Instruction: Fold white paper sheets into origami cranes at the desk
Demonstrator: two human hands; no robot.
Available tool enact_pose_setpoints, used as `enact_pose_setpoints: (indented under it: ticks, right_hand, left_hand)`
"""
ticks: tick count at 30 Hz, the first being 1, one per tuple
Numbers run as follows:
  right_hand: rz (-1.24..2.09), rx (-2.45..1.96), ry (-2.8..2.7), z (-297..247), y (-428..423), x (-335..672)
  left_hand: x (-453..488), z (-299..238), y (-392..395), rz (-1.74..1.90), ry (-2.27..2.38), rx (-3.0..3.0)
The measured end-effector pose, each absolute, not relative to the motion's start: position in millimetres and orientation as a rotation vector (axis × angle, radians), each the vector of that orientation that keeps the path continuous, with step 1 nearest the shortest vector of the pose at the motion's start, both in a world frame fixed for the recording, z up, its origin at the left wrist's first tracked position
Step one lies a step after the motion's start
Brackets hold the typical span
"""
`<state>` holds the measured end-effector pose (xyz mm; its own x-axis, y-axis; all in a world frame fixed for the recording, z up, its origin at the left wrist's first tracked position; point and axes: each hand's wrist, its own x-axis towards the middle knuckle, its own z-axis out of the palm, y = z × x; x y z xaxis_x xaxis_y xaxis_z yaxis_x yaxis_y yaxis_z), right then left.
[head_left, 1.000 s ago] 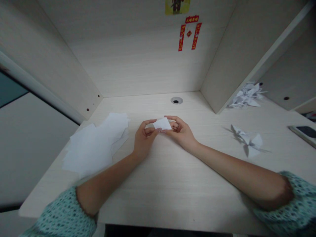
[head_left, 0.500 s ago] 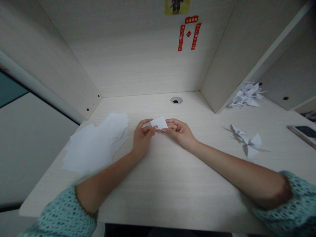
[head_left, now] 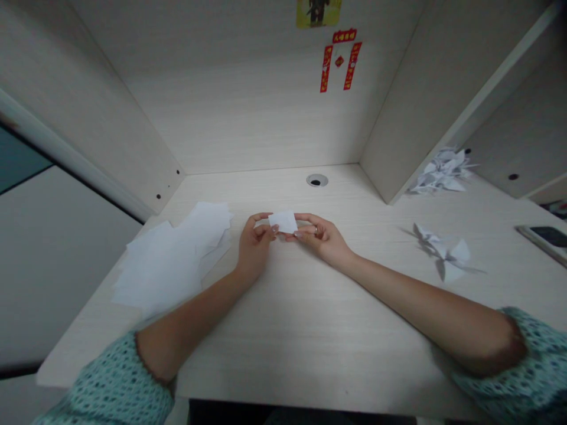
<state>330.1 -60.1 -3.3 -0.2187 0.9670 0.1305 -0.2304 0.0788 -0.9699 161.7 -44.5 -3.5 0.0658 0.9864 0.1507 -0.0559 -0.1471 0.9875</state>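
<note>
A small white piece of paper (head_left: 284, 221), perhaps folded, is held up between both hands near the middle of the desk. My left hand (head_left: 256, 242) pinches its left side, thumb in front and fingers behind. On the other side, my right hand (head_left: 322, 237) grips the right edge between thumb and fingers, with a ring on one finger. To the left lies a spread stack of white paper sheets (head_left: 170, 260). Folded white paper pieces (head_left: 449, 257) rest on the desk to the right of my right hand.
A heap of folded white paper (head_left: 443, 171) sits behind the upright divider (head_left: 390, 130) at right. A phone (head_left: 547, 239) lies at the right edge. The desk (head_left: 283, 336) has a round cable hole (head_left: 317, 180) at the back, below red paper stickers (head_left: 325, 68).
The paper between my hands has turned slightly and its lower edge sits a little differently. My right thumb and fingers have shifted a bit along its edge.
</note>
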Motion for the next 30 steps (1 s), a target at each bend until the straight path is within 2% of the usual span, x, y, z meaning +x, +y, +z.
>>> enact_pose_setpoints:
  ticks: [9,13,21,25,30]
  right_hand:
    - [1.081,-0.940,-1.288,-7,-60,326]
    - [1.121,-0.942,-1.274,-8,-58,327]
    - [1.231,-0.923,-1.426,-5,-59,331]
    - [1.155,-0.991,-1.451,-3,-59,332]
    - [1.092,-1.060,-1.229,-6,-56,332]
  left_hand:
    - [164,-1,-51,1.080,1.051,1.590]
    - [165,0,-56,0.997,1.099,1.702]
    - [166,-2,-53,1.061,1.093,1.651]
    - [166,-2,-52,1.120,1.064,1.592]
    - [172,10,-56,1.112,1.040,1.515]
